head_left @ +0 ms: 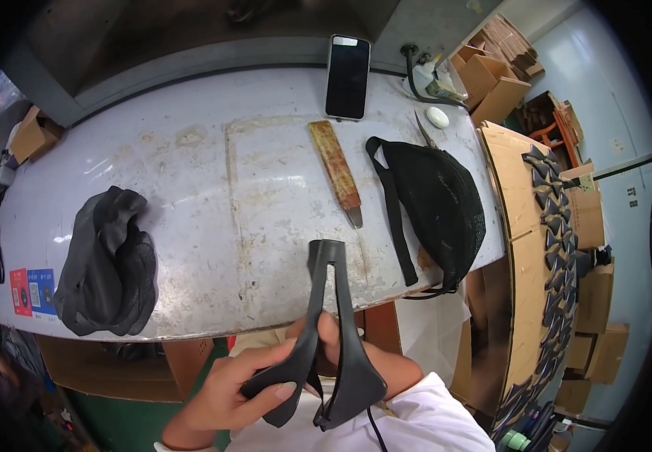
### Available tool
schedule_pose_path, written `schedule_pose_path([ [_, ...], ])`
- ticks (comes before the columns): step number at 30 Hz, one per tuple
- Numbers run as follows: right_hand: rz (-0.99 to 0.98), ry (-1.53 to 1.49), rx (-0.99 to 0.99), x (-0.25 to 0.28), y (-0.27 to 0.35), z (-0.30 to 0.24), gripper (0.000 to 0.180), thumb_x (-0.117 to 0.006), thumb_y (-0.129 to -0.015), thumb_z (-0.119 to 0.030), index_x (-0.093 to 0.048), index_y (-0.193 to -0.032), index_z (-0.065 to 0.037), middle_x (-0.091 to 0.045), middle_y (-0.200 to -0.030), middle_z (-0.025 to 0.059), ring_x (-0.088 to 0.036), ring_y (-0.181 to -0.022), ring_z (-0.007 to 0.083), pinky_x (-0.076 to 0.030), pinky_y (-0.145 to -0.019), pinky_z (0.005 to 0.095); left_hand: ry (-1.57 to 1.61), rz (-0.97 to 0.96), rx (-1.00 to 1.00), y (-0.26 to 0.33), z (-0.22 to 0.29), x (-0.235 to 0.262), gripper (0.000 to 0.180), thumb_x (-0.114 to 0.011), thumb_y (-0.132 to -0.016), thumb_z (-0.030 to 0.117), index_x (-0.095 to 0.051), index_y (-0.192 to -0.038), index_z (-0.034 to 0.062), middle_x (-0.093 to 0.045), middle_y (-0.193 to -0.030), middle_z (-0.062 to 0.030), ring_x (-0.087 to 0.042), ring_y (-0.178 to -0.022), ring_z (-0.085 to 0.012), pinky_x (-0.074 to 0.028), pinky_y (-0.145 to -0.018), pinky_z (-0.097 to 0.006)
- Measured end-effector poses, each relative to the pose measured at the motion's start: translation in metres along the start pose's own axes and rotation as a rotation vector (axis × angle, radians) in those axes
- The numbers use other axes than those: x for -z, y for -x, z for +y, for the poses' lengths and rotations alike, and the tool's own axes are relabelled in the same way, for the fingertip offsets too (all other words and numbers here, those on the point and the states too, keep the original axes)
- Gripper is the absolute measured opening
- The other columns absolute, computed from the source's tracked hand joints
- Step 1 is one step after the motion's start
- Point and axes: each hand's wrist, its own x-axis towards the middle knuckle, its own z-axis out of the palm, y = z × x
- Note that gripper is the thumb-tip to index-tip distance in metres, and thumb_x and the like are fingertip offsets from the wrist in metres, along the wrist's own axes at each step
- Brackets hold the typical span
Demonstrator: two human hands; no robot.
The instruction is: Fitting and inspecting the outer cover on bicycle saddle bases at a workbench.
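Note:
A black bicycle saddle shell (356, 361), long-nosed with a slot down its middle, is held up in front of my body, its nose toward the table. My left hand (228, 388) is closed on its left wing, the thumb on the near face. My right hand (329, 339) is mostly hidden behind the shell; a digit shows at the slot, and the hand seems to grip it from behind. Beyond the nose, on the table, lies a flat blade tool (335, 166) with a worn, brownish handle and short metal tip.
The grey-white table (190, 264) carries a black folded bundle (107, 264) at left, a black mesh bag (439, 203) at right, a phone (348, 75) and a white oval object (437, 117) at the back. Rows of black pieces (556, 264) stand on cardboard at right.

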Motion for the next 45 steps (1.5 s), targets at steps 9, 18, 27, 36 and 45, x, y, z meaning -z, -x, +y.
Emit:
schedule_pose_path([
  [9,-0.281,0.050,-0.012,0.022,-0.001,0.001,0.062,-0.093,-0.061,-0.022,-0.057,-0.108,-0.004,-0.064,-0.093,0.0028,-0.062,-0.087,0.0112,-0.047,-0.077,0.0255,0.161,-0.142,0.012,-0.003,-0.006,0.007,0.058,-0.071,-0.082,0.002,-0.049,-0.135,-0.0064,-0.067,-0.114,-0.0160,-0.064,-0.099,-0.0132,-0.048,-0.087,-0.027],
  [18,-0.130,0.093,0.110,-0.005,0.004,0.002,0.106,-0.094,-0.058,-0.018,-0.033,-0.143,-0.002,-0.057,-0.123,0.0096,-0.055,-0.117,0.0179,-0.045,-0.093,0.0304,0.299,0.255,-0.017,0.005,-0.015,-0.009,0.076,-0.064,-0.090,0.004,-0.020,-0.151,-0.0024,-0.058,-0.127,-0.0216,-0.061,-0.110,-0.0222,-0.045,-0.097,-0.034],
  [27,-0.075,0.222,0.128,-0.004,0.004,-0.002,0.103,-0.093,-0.061,-0.022,-0.033,-0.143,-0.002,-0.056,-0.123,0.0096,-0.055,-0.117,0.0193,-0.044,-0.099,0.0332,0.324,0.297,-0.004,0.002,-0.017,-0.015,0.062,-0.065,-0.090,0.003,-0.035,-0.145,-0.0041,-0.056,-0.131,-0.0181,-0.054,-0.119,-0.0180,-0.041,-0.102,-0.033],
  [36,0.190,-0.010,0.554,0.012,-0.015,0.007,0.085,-0.082,-0.077,-0.024,-0.033,-0.144,-0.006,-0.057,-0.116,0.0075,-0.057,-0.108,0.0150,-0.047,-0.091,0.0310,0.154,0.165,-0.006,0.000,-0.022,-0.014,0.056,-0.068,-0.088,0.002,-0.046,-0.137,-0.0074,-0.064,-0.121,-0.0148,-0.061,-0.107,-0.0142,-0.047,-0.092,-0.028],
  [45,-0.661,-0.742,-0.091,0.005,-0.009,0.050,0.036,-0.062,-0.095,-0.039,-0.058,-0.079,-0.007,-0.057,-0.060,0.0003,-0.056,-0.049,0.0125,-0.041,-0.048,0.0274,0.172,0.521,-0.180,-0.018,-0.025,-0.018,0.061,-0.068,-0.088,0.008,-0.041,-0.140,-0.0077,-0.056,-0.131,-0.0183,-0.056,-0.118,-0.0206,-0.043,-0.102,-0.034],
])
